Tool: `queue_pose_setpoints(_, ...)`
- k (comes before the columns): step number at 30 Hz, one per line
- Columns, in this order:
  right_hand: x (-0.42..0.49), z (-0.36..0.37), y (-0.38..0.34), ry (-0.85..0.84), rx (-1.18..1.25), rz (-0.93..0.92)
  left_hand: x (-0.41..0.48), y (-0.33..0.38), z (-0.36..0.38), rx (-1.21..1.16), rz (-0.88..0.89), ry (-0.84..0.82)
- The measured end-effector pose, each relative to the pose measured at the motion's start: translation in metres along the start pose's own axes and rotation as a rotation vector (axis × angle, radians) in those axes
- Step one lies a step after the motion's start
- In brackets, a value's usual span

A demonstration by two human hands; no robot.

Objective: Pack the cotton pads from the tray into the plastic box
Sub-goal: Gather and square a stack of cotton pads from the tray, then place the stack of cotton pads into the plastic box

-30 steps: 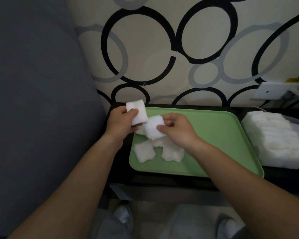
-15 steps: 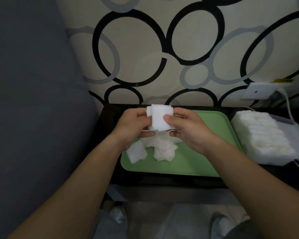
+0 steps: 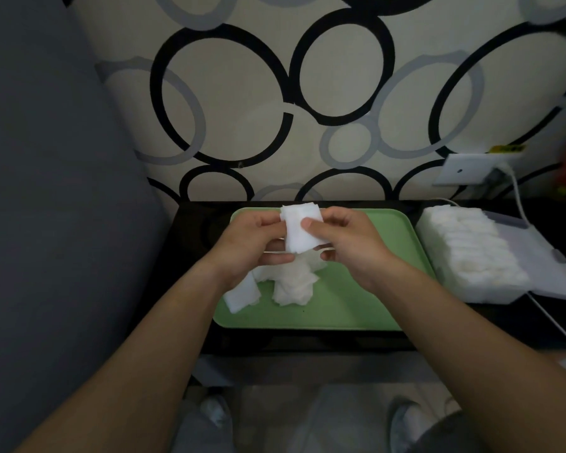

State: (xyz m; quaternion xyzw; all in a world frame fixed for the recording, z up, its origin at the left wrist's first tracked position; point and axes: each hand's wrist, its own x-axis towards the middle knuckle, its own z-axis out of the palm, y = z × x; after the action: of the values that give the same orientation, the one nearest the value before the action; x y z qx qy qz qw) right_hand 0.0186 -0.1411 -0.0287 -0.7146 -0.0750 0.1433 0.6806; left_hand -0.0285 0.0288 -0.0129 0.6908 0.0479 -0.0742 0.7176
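Observation:
Both hands hold a small stack of white cotton pads above the green tray. My left hand grips the stack's left edge, and my right hand pinches its right side with the thumb on the front. Several loose cotton pads lie on the tray below the hands, partly hidden by them. The plastic box, to the right of the tray, is filled with rows of white pads.
The tray and box rest on a dark low table against a wall with a ring pattern. A grey sofa fills the left. A wall socket with a white cable sits behind the box.
The two hands came together, joining their separate pads into one stack held between them above the tray. The view has shifted slightly.

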Motion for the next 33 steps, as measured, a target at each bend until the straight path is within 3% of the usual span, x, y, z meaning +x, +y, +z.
queue_pose_setpoints(5,-0.001,-0.008,0.001,0.134,-0.138,-0.063,0.006,0.002,0.015,-0.113,-0.077,0.054)
queue_pose_setpoints(8,-0.003,-0.019,0.002,0.190,-0.185,-0.045,0.006,-0.003,0.025,0.067,0.025,-0.024)
queue_pose_setpoints(14,-0.015,-0.067,-0.006,-0.026,-0.348,-0.172,0.021,-0.010,0.057,0.217,0.143,-0.066)
queue_pose_setpoints(20,-0.032,-0.124,-0.015,-0.018,-0.555,-0.226,0.037,-0.014,0.103,0.246,0.163,-0.053)
queue_pose_setpoints(26,-0.051,-0.204,-0.006,0.286,-0.162,-0.119,0.048,-0.024,0.165,0.453,0.297,-0.030)
queue_pose_setpoints(29,-0.057,-0.227,0.000,0.427,0.010,-0.077,0.057,-0.024,0.200,0.773,0.402,-0.062)
queue_pose_setpoints(33,-0.062,-0.241,0.010,0.461,0.017,-0.041,0.080,-0.026,0.226,1.057,0.274,-0.216)
